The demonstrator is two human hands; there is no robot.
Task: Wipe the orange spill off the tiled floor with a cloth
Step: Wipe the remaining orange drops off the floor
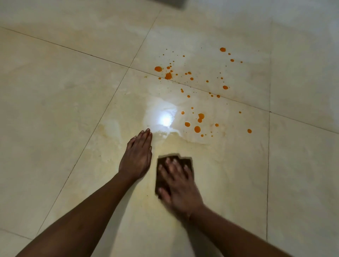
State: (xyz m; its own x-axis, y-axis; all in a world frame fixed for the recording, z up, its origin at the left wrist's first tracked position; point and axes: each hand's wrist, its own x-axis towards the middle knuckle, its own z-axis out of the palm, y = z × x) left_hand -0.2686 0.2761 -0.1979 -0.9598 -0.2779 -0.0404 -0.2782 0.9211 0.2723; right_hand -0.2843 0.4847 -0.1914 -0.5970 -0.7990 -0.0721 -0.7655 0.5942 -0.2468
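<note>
Orange drops of the spill [197, 129] are scattered over the cream tiled floor [73, 110], from the middle of the view up to the far right. A dark brown folded cloth [161, 180] lies flat on the floor below the drops. My right hand [180, 185] presses on the cloth with spread, straight fingers and is blurred by motion. My left hand [137, 156] rests flat on the floor just left of the cloth, fingers straight and together. A faint yellowish smear covers the tile around and above the cloth.
A bright light reflection [166, 120] shines on a wet patch just beyond my left fingertips. Dark grout lines [268, 165] cross the floor. A grey object's edge [170, 2] shows at the top.
</note>
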